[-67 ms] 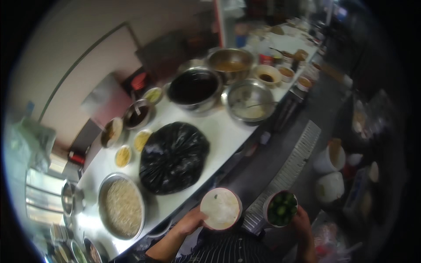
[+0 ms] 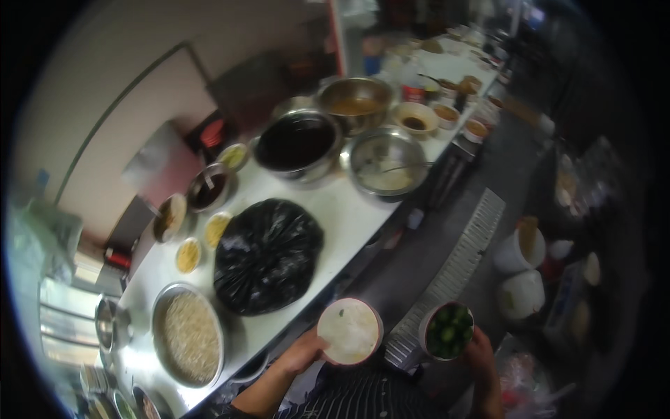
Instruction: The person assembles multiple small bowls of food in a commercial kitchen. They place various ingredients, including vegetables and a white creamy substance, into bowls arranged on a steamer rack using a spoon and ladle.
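My left hand [image 2: 307, 350] is closed on the rim of a white bowl [image 2: 350, 332] with a pale, whitish layer inside and a small dark speck. To the right, my right hand [image 2: 479, 355] grips the side of a smaller white tub filled with dark green vegetable pieces [image 2: 449, 331]. Both are held in front of my body, off the table's near edge, with a gap between them. The nearest thing on the table is a round shape wrapped in a black plastic bag [image 2: 270, 257].
On the white table [image 2: 342, 241] stand a metal basin of pale shreds [image 2: 188, 339], a pot of dark liquid [image 2: 296, 143], a basin with a ladle [image 2: 387, 160] and several small bowls. A slotted drain cover [image 2: 457, 265] crosses the floor; white buckets [image 2: 520, 251] stand at right.
The table and its dishes have shifted slightly left in the picture as my view turned. Both hands keep hold of their containers, almost unmoved.
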The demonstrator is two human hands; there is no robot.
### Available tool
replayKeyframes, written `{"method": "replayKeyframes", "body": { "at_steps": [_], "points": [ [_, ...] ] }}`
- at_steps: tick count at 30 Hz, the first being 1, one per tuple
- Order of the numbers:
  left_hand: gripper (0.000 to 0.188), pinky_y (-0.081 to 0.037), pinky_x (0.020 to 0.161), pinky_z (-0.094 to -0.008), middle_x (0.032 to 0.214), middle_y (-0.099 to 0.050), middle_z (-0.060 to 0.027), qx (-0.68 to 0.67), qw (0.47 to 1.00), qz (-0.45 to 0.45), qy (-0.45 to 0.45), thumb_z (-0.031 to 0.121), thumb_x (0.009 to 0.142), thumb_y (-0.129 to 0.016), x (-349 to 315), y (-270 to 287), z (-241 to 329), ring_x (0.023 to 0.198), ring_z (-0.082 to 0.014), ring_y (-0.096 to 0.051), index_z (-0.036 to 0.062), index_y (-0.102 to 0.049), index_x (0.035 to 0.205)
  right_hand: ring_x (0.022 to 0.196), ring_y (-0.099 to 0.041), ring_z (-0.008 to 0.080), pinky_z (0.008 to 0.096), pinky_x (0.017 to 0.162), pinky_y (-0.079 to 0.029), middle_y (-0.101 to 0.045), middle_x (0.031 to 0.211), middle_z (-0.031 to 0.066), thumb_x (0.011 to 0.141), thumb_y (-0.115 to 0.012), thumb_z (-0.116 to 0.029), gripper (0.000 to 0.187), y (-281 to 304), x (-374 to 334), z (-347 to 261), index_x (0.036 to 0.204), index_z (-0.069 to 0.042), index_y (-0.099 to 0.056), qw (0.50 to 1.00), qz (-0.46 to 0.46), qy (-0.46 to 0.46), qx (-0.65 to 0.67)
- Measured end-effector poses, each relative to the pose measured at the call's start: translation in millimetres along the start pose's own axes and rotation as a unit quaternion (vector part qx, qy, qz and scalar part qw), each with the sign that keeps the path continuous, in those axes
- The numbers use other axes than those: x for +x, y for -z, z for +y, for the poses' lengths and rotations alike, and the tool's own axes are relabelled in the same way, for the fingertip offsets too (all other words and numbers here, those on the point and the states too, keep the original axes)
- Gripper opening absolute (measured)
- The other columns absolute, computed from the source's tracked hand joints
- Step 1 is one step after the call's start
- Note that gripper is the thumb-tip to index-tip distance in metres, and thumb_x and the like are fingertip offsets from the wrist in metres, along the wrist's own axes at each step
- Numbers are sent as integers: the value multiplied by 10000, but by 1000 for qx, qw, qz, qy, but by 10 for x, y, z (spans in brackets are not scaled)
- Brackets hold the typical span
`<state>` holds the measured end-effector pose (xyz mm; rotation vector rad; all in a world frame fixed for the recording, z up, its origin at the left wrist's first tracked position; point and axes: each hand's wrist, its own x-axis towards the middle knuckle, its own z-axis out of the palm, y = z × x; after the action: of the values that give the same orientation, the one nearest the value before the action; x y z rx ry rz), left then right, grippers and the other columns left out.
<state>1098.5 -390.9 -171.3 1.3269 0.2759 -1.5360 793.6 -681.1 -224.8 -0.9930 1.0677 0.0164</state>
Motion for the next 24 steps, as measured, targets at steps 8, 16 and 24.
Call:
{"method": "replayKeyframes", "body": {
  "at_steps": [8, 16, 24],
  "points": [
    [641, -582, 756, -293, 1227, -587, -146, 353, 890, -276, -89, 58, 879, -482, 3477, -1364, 2102, 921, -195, -654, -7, -308, 1492, 874, -687, 167, 297, 613, -569, -694, 1040, 83, 933, -591, -144, 376, 497, 1072, -351, 1291, -30, -580, 892, 360, 137, 238],
    [579, -533, 858, -290, 1224, -611, -127, 478, 770, -419, 48, 54, 887, -480, 5032, -3986, 2488, 1014, -177, -632, -12, -392, 1456, 895, -684, 152, 273, 670, -581, -671, 1126, 72, 956, -606, -230, 419, 1126, 1400, -277, 1323, -35, -546, 780, 472, 167, 375],
    [578, -417, 635, -218, 1056, -631, -30, 465, 813, -350, 10, 76, 831, -521, 6519, -5642, 3421, 762, -78, -515, 26, -482, 1405, 861, -695, 192, 296, 626, -595, -659, 1155, 115, 875, -576, -75, 517, 3090, 2892, -1424, 1380, -12, -490, 788, 423, 185, 407]
  ]
}}
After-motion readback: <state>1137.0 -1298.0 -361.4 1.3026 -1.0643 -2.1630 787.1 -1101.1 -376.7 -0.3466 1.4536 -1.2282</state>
